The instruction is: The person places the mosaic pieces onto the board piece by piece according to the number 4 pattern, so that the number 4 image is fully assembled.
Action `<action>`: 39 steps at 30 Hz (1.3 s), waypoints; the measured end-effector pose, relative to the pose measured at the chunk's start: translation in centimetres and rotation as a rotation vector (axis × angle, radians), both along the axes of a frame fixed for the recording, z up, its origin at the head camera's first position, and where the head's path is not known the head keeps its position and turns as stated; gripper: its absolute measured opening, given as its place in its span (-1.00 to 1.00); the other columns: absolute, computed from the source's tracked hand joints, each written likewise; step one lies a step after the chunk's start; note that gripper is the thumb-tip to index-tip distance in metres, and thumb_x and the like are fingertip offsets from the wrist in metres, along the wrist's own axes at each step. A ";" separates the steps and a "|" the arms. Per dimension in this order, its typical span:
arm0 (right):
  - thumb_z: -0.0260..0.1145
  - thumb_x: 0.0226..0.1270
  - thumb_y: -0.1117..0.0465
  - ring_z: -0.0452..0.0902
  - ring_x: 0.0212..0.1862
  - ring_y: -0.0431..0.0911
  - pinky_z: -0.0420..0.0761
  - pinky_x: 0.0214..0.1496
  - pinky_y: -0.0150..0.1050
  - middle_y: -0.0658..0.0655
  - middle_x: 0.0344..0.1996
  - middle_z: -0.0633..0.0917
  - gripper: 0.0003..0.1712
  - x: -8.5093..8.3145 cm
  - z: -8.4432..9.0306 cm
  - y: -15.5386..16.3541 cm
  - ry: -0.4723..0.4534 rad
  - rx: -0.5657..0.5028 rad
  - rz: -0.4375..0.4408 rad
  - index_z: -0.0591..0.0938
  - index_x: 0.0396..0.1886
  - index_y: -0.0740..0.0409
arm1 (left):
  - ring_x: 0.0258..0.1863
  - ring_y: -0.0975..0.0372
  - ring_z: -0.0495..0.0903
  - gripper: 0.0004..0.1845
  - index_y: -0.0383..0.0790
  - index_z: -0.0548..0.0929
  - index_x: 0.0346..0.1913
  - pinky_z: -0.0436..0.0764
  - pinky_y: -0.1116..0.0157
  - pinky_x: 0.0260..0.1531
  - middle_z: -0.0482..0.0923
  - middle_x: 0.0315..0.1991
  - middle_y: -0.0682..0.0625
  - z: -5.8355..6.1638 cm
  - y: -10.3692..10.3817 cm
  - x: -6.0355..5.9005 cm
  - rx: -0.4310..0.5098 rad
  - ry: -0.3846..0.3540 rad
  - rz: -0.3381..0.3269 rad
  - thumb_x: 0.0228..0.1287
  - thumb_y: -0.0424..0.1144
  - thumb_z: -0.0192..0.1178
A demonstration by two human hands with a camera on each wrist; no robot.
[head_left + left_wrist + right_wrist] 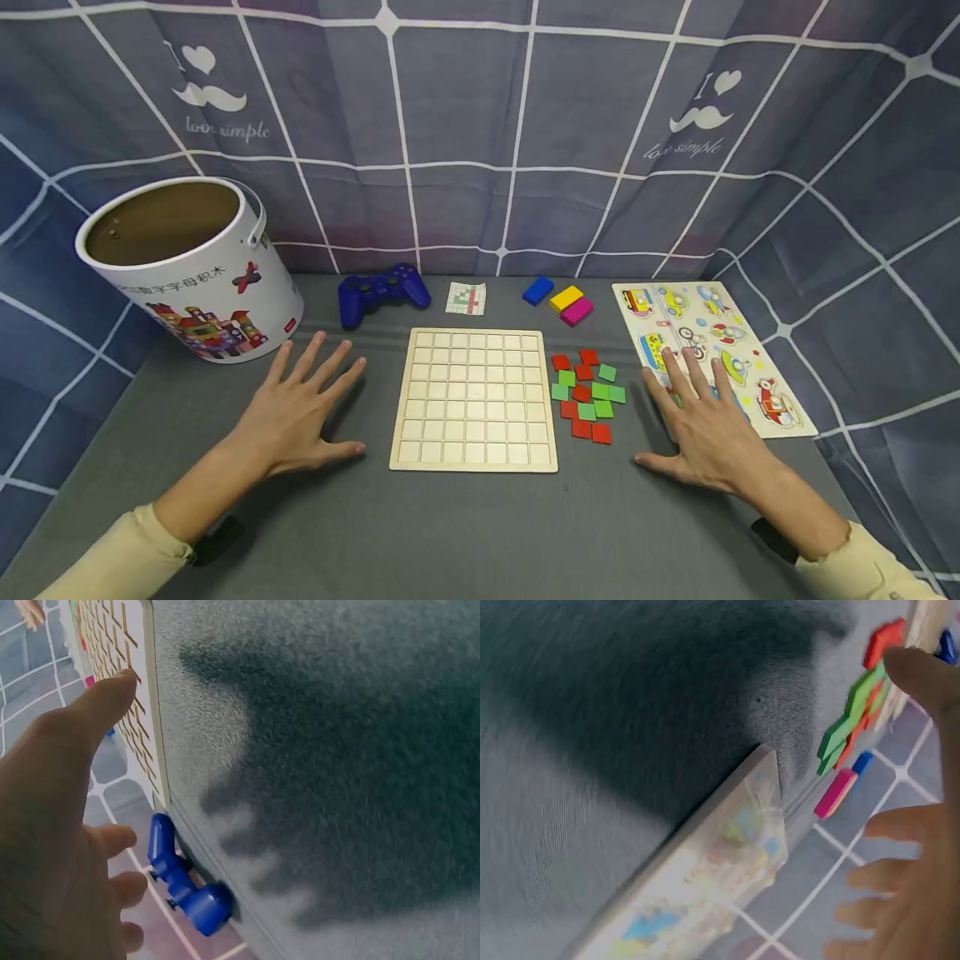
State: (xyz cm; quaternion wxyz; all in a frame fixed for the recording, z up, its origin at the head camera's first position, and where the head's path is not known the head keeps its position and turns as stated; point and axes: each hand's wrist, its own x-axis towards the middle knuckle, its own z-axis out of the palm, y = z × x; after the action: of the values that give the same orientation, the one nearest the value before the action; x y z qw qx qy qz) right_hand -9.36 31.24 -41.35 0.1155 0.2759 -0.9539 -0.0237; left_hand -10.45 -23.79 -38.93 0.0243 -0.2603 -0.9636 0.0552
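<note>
At the far left a white bucket [197,275] stands open on the grey desk [465,533]. Beside it the left hand [296,412] lies flat, fingers spread wide and holding nothing, with a blue game controller [382,292] just beyond. The empty wooden grid board [475,398] sits between both hands. Right of it lies a heap of red and green tiles [587,393]. The right hand [705,425], fingers straight and spread, rests partly on the vehicle puzzle [712,350].

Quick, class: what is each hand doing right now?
Left hand: open, flat on the table, holding nothing.
Right hand: open, holding nothing.
</note>
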 end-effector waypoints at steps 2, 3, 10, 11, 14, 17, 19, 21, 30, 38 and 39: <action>0.47 -0.07 -0.41 0.03 0.48 0.37 0.07 0.38 0.40 0.44 0.45 0.25 0.21 0.0 0.0 0.0 -0.012 -0.081 0.001 0.41 0.42 0.31 | 0.55 -0.18 -0.32 0.22 -0.16 0.20 0.56 -0.50 -0.22 0.38 -0.05 0.58 -0.24 -0.2 0.2 -0.2 0.019 -0.034 -0.003 -0.04 0.58 0.19; 0.51 -0.05 -0.32 0.15 0.44 0.36 0.19 0.33 0.37 0.42 0.42 0.31 0.14 -0.1 0.1 0.0 -0.016 -0.132 0.005 0.43 0.40 0.30 | 0.55 -0.18 -0.31 0.21 -0.16 0.18 0.57 -0.48 -0.24 0.38 -0.05 0.58 -0.24 -0.3 0.3 -0.4 0.034 -0.053 -0.005 -0.01 0.56 0.20; 0.59 -0.04 0.34 0.65 -0.26 -0.03 0.62 -0.29 -0.24 0.15 -0.11 0.72 -0.38 -2.0 -0.7 -0.3 -0.055 -0.524 0.079 0.65 0.12 0.24 | 0.53 -0.22 -0.11 0.13 -0.11 0.13 0.59 -0.13 -0.40 0.33 0.08 0.56 -0.19 -1.7 1.0 -1.6 0.339 -0.228 -0.026 0.05 0.23 0.46; 0.59 -0.04 0.37 0.63 -0.35 -0.09 0.57 -0.38 -0.34 0.13 -0.17 0.73 -0.41 -2.3 -1.0 -0.4 -0.065 -0.559 0.077 0.67 0.08 0.24 | 0.53 -0.21 -0.08 0.14 -0.09 0.12 0.59 -0.10 -0.41 0.32 0.10 0.55 -0.17 -2.0 1.1 -1.8 0.392 -0.254 -0.027 0.03 0.19 0.50; 0.59 -0.05 0.44 0.52 -0.51 -0.21 0.42 -0.51 -0.48 0.09 -0.26 0.72 -0.47 -3.1 -1.6 -0.6 -0.123 -0.644 0.052 0.70 0.01 0.23 | 0.52 -0.20 -0.03 0.16 -0.08 0.14 0.59 -0.06 -0.40 0.32 0.16 0.53 -0.13 -2.7 1.4 -2.4 0.521 -0.303 -0.034 -0.03 0.09 0.57; 0.59 -0.05 0.44 0.50 -0.50 -0.25 0.43 -0.51 -0.44 0.10 -0.23 0.73 -0.48 -3.5 -2.2 -0.9 -0.173 -0.652 0.028 0.71 0.00 0.23 | 0.51 -0.20 0.02 0.14 -0.13 0.21 0.56 -0.04 -0.37 0.34 0.22 0.51 -0.13 -3.3 1.6 -2.8 0.597 -0.314 -0.040 -0.07 0.02 0.61; 0.60 -0.03 0.42 0.48 -0.50 -0.27 0.45 -0.51 -0.40 0.08 -0.23 0.72 -0.49 -3.8 -2.4 -1.2 -0.212 -0.635 0.009 0.71 0.00 0.22 | 0.50 -0.20 0.05 0.12 -0.13 0.24 0.55 -0.01 -0.35 0.34 0.24 0.49 -0.17 -3.8 1.7 -3.1 0.625 -0.318 -0.037 -0.09 -0.01 0.62; 0.59 -0.01 0.39 0.47 -0.51 -0.28 0.46 -0.52 -0.36 0.07 -0.26 0.70 -0.51 -3.9 -2.6 -1.4 -0.249 -0.613 -0.011 0.71 -0.01 0.20 | 0.49 -0.19 0.07 0.12 -0.09 0.25 0.55 0.01 -0.34 0.34 0.23 0.48 -0.24 -4.1 1.9 -3.3 0.635 -0.327 -0.026 -0.10 -0.02 0.63; 0.56 0.06 0.33 0.43 -0.52 -0.30 0.46 -0.52 -0.34 0.02 -0.26 0.68 -0.63 -4.0 -2.9 -1.9 -0.299 -0.552 -0.087 0.74 -0.08 0.14 | 0.51 -0.18 0.02 0.17 -0.02 0.20 0.57 -0.11 -0.33 0.38 0.15 0.51 -0.27 -4.6 2.4 -4.2 0.648 -0.407 0.003 -0.13 0.04 0.63; 0.55 0.00 0.42 0.43 -0.53 -0.30 0.44 -0.53 -0.35 0.00 -0.31 0.68 -0.63 -4.1 -2.4 -1.8 -0.212 -0.578 -0.032 0.77 -0.13 0.13 | 0.52 -0.19 -0.01 0.22 -0.07 0.20 0.57 -0.21 -0.39 0.34 0.17 0.52 -0.19 -4.8 2.7 -5.2 0.625 -0.445 -0.047 -0.19 0.08 0.64; 0.55 0.00 0.43 0.43 -0.52 -0.29 0.43 -0.52 -0.36 0.00 -0.31 0.68 -0.63 -4.2 -2.3 -1.8 -0.203 -0.584 -0.025 0.77 -0.13 0.13 | 0.52 -0.19 -0.02 0.20 -0.09 0.22 0.56 -0.22 -0.40 0.33 0.17 0.52 -0.16 -4.8 2.7 -5.3 0.624 -0.448 -0.056 -0.19 0.08 0.64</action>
State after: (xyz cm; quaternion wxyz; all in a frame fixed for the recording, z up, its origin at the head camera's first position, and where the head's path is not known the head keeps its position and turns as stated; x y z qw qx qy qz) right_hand -13.57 29.39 -43.69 0.0937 0.2202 -0.9304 0.2777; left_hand -15.78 -21.08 -43.71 -0.1072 -0.2720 -0.9082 -0.2996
